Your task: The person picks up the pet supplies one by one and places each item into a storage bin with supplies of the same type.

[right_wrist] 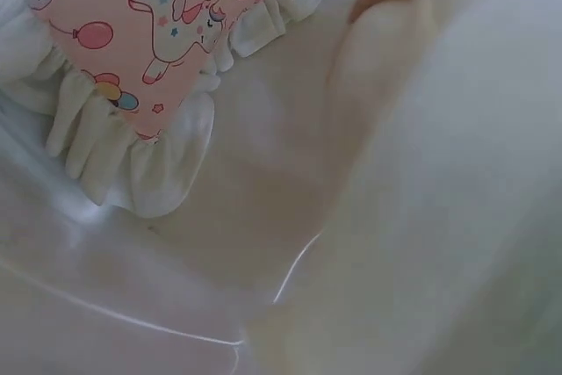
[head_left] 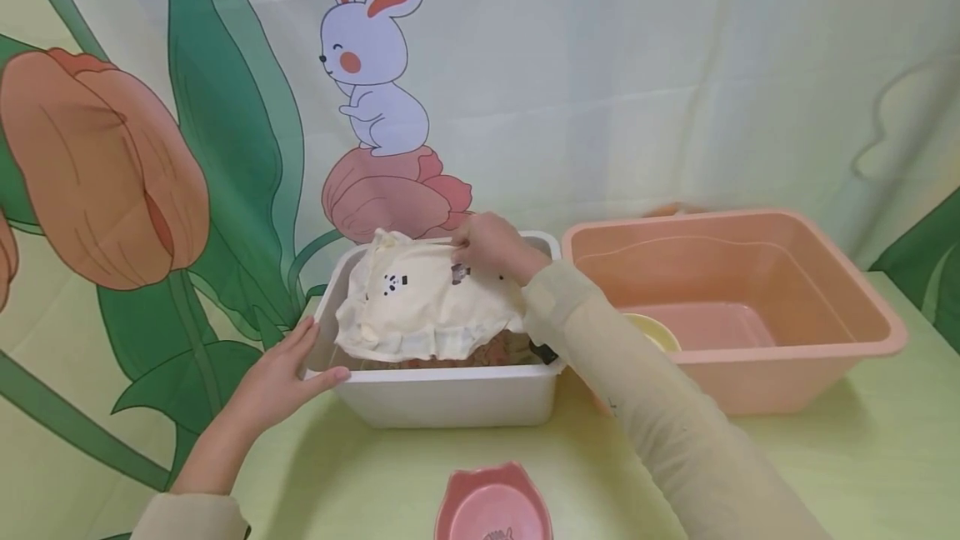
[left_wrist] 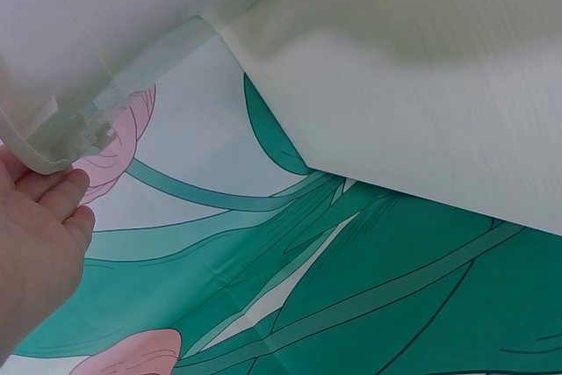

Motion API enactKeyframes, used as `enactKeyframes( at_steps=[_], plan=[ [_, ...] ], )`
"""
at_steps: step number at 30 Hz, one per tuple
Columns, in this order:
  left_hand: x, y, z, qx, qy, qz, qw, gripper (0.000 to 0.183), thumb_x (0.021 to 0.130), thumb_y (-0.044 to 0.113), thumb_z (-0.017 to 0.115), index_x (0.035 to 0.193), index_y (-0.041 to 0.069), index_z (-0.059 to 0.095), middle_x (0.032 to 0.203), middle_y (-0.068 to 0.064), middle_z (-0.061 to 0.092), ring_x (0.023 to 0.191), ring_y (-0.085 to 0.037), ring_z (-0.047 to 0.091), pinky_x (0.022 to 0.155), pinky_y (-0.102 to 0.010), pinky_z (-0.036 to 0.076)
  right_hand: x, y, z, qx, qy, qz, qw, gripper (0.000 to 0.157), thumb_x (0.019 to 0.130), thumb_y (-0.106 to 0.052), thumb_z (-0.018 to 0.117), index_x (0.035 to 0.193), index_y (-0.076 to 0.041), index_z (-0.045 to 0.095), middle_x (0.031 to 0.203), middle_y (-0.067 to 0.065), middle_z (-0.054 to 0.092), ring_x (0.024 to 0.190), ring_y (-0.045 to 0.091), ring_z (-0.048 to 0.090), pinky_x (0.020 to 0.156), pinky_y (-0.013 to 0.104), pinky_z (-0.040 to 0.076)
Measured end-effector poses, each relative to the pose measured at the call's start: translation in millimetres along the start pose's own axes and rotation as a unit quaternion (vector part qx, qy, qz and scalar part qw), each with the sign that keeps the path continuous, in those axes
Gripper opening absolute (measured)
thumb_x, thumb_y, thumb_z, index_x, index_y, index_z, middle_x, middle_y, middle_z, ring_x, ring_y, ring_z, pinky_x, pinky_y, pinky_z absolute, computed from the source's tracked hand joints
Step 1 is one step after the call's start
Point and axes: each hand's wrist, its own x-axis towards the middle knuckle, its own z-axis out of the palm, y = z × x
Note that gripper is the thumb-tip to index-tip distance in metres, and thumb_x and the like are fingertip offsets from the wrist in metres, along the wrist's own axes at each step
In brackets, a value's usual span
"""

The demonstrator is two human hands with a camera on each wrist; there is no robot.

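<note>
A cream frilled cushion (head_left: 420,298) printed with a panda lies slanted in the mouth of a white plastic bin (head_left: 450,397). My right hand (head_left: 491,244) reaches over the bin and pinches the cushion's far edge. In the right wrist view a pink cushion (right_wrist: 167,37) with unicorn prints and a white ruffle shows inside the bin. My left hand (head_left: 281,377) rests on the bin's left rim, thumb stretched along the front corner. In the left wrist view the fingers (left_wrist: 66,191) touch the rim from outside. Reddish and dark things show under the cream cushion, mostly hidden.
A peach bin (head_left: 750,373) stands to the right, close beside the white one, with a yellow round dish (head_left: 654,330) in it, partly behind my sleeve. A pink cat-eared bowl (head_left: 495,500) sits in front on the pale green table (head_left: 367,482). A printed curtain (head_left: 600,90) hangs behind.
</note>
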Motion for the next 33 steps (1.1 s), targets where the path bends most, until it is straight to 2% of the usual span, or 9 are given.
enactKeyframes(
  at_steps=[5,8,12,19,26,33],
  plan=[
    [-0.6,-0.1,0.9,0.0,0.004,0.004,1.0,0.085,0.081,0.053,0.052,0.138,-0.003,0.023,0.145,-0.021,0.017,0.127,-0.046,0.024,0.095,-0.06,0.028,1,1,3.3,0.026,-0.025,0.012,0.999,0.04,0.083,-0.011,0.058,0.05,-0.015,0.037,0.054,-0.004,0.028,0.053,0.01,0.029,0.051,0.02,0.025],
    [-0.9,0.3,1.0,-0.003,0.003,0.003,1.0,0.085,0.081,0.053,0.052,0.138,-0.003,0.023,0.145,-0.021,0.016,0.127,-0.046,0.023,0.095,-0.06,0.028,2,2,5.7,0.022,-0.043,0.002,0.999,0.04,0.081,-0.004,0.053,0.049,-0.015,0.031,0.055,-0.003,0.021,0.053,0.011,0.023,0.05,0.02,0.022],
    [-1.4,0.4,0.5,-0.005,0.001,0.0,1.0,0.086,0.081,0.053,0.053,0.138,-0.003,0.022,0.146,-0.021,0.016,0.127,-0.046,0.023,0.095,-0.06,0.028,4,1,8.0,0.006,-0.06,-0.017,0.998,0.039,0.077,0.002,0.049,0.048,-0.014,0.029,0.056,-0.002,0.02,0.056,0.012,0.022,0.05,0.02,0.02],
    [-1.4,-0.8,0.2,-0.005,0.005,0.001,1.0,0.086,0.081,0.053,0.053,0.138,-0.003,0.023,0.146,-0.02,0.017,0.126,-0.047,0.024,0.095,-0.06,0.028,4,-3,9.3,0.007,-0.067,0.009,0.998,0.032,0.076,0.0,0.052,0.049,-0.014,0.043,0.062,-0.001,0.036,0.059,0.011,0.032,0.046,0.019,0.025],
    [-1.2,-1.2,0.9,-0.008,0.004,0.001,1.0,0.086,0.081,0.053,0.053,0.138,-0.003,0.022,0.146,-0.021,0.016,0.126,-0.046,0.025,0.094,-0.059,0.029,4,-3,12.9,0.008,-0.079,0.021,0.997,0.014,0.079,-0.004,0.056,0.069,-0.008,0.066,0.074,0.0,0.05,0.069,0.012,0.041,0.055,0.019,0.033],
    [-1.4,-2.3,1.4,-0.011,0.003,0.0,0.9999,0.086,0.081,0.053,0.053,0.138,-0.003,0.022,0.146,-0.02,0.016,0.126,-0.045,0.026,0.095,-0.058,0.03,3,1,20.5,0.016,-0.079,0.023,0.997,0.014,0.08,-0.006,0.057,0.069,-0.009,0.065,0.071,0.0,0.054,0.066,0.011,0.044,0.054,0.018,0.034]
  ],
)
